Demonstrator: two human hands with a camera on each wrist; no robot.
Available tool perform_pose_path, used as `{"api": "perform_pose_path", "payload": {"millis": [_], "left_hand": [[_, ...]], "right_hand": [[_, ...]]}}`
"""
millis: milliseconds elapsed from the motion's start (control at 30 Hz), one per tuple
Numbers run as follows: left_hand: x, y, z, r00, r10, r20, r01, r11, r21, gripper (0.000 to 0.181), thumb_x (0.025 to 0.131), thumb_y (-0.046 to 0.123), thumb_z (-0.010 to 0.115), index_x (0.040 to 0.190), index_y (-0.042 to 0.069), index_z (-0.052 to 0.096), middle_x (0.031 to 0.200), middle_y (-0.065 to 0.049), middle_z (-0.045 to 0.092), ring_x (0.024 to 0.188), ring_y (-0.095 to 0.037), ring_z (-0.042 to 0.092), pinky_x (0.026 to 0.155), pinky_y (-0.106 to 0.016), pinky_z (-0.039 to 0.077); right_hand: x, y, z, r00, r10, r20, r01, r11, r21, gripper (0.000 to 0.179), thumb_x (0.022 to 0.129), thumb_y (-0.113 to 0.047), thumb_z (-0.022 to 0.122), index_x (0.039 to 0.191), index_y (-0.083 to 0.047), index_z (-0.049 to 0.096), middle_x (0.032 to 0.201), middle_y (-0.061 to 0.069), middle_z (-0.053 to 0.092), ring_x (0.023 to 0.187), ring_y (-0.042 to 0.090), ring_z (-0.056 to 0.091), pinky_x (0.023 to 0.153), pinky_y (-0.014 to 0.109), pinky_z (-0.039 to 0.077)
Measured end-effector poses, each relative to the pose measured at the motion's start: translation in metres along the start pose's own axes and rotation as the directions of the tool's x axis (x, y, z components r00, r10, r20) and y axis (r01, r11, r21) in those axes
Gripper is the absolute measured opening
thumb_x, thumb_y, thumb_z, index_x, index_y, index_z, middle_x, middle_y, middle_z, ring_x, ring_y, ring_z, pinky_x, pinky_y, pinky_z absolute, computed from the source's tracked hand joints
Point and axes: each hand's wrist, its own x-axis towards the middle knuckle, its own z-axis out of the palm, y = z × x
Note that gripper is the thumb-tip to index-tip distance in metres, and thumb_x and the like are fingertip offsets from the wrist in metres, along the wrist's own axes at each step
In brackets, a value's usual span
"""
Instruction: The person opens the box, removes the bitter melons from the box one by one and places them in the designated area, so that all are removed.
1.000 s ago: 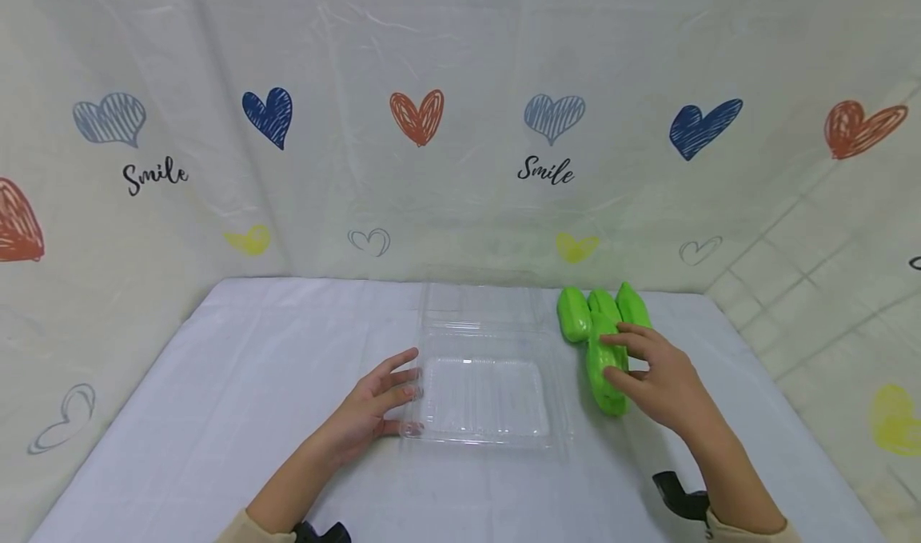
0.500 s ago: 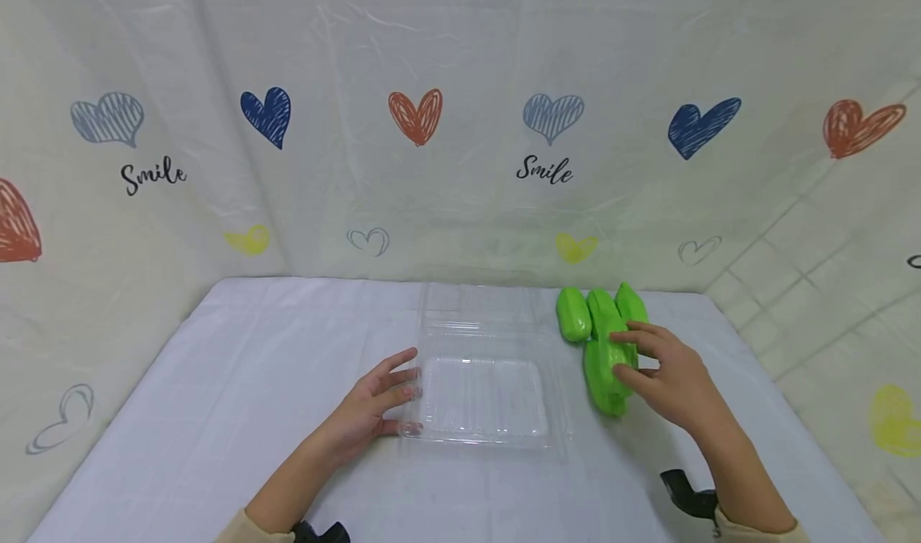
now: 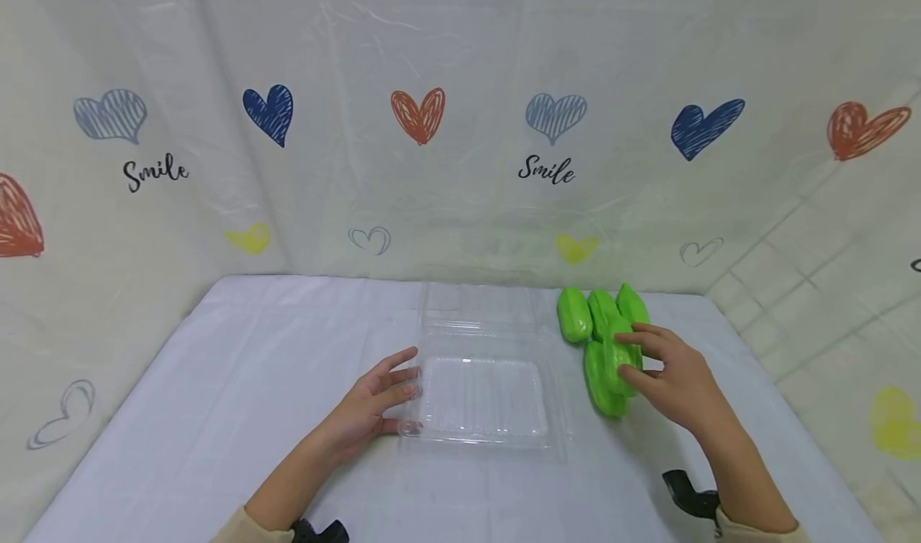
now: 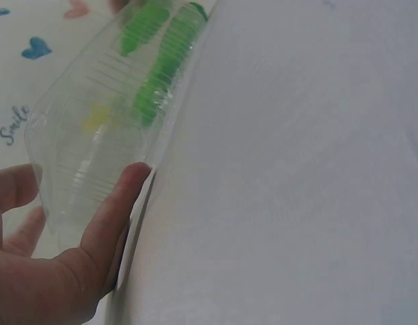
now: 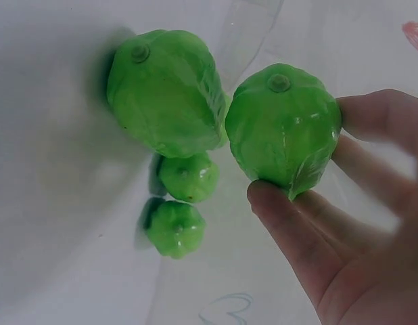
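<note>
My right hand (image 3: 669,379) pinches a bumpy green bitter melon (image 5: 283,128) between thumb and fingers, its stem end facing the right wrist camera. In the head view the held one overlaps another bitter melon (image 3: 603,391) lying on the table. Behind these, a short row of similar green bitter melons (image 3: 574,315) lies at the back right. At centre stands a clear plastic clamshell box (image 3: 482,399), its lid (image 3: 480,307) folded back. My left hand (image 3: 370,407) rests on the box's left edge, fingers spread and fairly straight, the thumb along the outer wall.
A white cloth covers the table (image 3: 216,415). Behind it hangs a pale curtain (image 3: 460,31) printed with hearts and "Smile". Black wrist mounts (image 3: 689,495) show by both sleeves.
My right hand has moved a little to the right with the bitter melon, uncovering more of the one lying beneath. The left hand and the box stay where they were.
</note>
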Motion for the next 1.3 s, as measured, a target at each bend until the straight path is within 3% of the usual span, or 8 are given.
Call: {"api": "perform_pose_path", "payload": {"millis": [700, 933, 1300], "left_hand": [[-0.001, 0.005, 0.001, 1.0, -0.013, -0.017, 0.013, 1.0, 0.011, 0.062, 0.103, 0.011, 0.054, 0.158, 0.023, 0.027, 0.159, -0.017, 0.028, 0.135, -0.038, 0.043, 0.087, -0.048, 0.058], [0.001, 0.004, 0.001, 1.0, -0.022, -0.017, 0.022, 1.0, 0.016, 0.062, 0.102, 0.012, 0.055, 0.157, 0.024, 0.028, 0.159, -0.016, 0.03, 0.132, -0.038, 0.046, 0.087, -0.047, 0.058], [-0.001, 0.002, 0.001, 1.0, -0.023, -0.016, 0.023, 1.0, 0.012, 0.063, 0.102, 0.011, 0.055, 0.157, 0.023, 0.028, 0.159, -0.017, 0.028, 0.135, -0.039, 0.043, 0.087, -0.047, 0.058]], "right_hand": [[-0.002, 0.017, -0.006, 1.0, 0.025, -0.001, -0.025, 0.999, -0.025, 0.038, 0.091, -0.013, 0.067, 0.128, -0.004, 0.063, 0.145, 0.027, 0.047, 0.114, 0.052, 0.058, 0.085, 0.057, 0.055], [-0.008, 0.025, -0.003, 1.0, 0.027, 0.009, -0.027, 0.998, -0.049, 0.039, 0.091, -0.016, 0.069, 0.127, -0.003, 0.064, 0.143, 0.029, 0.048, 0.11, 0.054, 0.06, 0.08, 0.059, 0.055], [-0.013, 0.039, 0.005, 0.998, 0.051, 0.027, -0.05, 0.997, -0.051, 0.04, 0.09, -0.016, 0.07, 0.127, -0.002, 0.063, 0.141, 0.031, 0.048, 0.11, 0.055, 0.059, 0.084, 0.062, 0.053]]}}
